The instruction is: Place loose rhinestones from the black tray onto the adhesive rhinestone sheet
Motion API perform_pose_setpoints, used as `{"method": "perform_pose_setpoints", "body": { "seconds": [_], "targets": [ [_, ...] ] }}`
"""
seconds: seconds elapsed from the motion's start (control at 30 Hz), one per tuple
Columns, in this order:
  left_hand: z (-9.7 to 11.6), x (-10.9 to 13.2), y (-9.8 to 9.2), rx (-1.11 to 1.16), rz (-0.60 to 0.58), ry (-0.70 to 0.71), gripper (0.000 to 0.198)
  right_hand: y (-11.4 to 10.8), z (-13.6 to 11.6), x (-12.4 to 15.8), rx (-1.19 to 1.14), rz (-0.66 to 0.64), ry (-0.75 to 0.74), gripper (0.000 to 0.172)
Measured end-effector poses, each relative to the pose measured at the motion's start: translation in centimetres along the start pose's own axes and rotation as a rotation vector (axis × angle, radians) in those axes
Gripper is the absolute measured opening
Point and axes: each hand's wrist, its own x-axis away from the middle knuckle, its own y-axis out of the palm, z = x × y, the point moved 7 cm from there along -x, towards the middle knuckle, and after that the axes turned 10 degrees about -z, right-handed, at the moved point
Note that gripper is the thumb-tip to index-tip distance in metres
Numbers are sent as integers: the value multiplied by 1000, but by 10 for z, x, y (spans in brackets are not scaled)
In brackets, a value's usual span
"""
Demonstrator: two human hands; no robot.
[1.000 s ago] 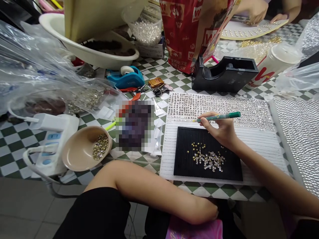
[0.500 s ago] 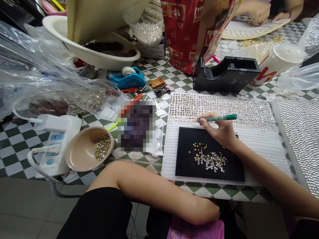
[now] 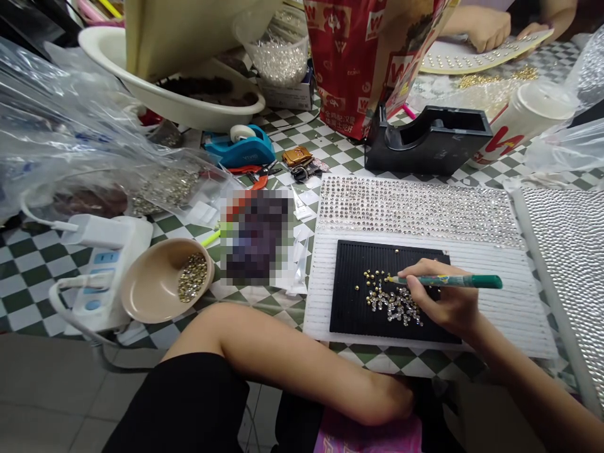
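Note:
My right hand (image 3: 448,302) is closed around a green pen (image 3: 441,281) with a yellowish tip, held almost level. The tip is at the small rhinestones (image 3: 399,305) scattered on a black ridged tray (image 3: 352,314). That tray lies on a white ridged board (image 3: 500,302), whose far part bears rows of rhinestones (image 3: 401,204). My left forearm crosses in front of the table edge. Its end, my left hand (image 3: 396,399), is low by my lap with the fingers hidden.
Left are a beige bowl (image 3: 151,283) of rhinestones, a power strip (image 3: 106,274) and a blurred dark patch. Behind stand a black tape dispenser (image 3: 425,148), a blue one (image 3: 243,151), a red paper bag (image 3: 349,75) and a cup (image 3: 528,119). Another person's hands (image 3: 488,31) work at a studded sheet.
My right hand has moved with the pen from the rows of rhinestones toward me and to the right, down to the loose ones on the black tray. My left arm has barely moved.

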Motion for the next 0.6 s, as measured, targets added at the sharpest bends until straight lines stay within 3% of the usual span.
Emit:
{"method": "perform_pose_setpoints", "body": {
  "seconds": [0.13,0.6],
  "targets": [
    [-9,4,-11,178,108,88,24,7,-4,3,-50,-51,-24,12],
    [-27,10,-16,405,236,-29,24,10,-7,3,-24,-52,-25,11]
  ]
}}
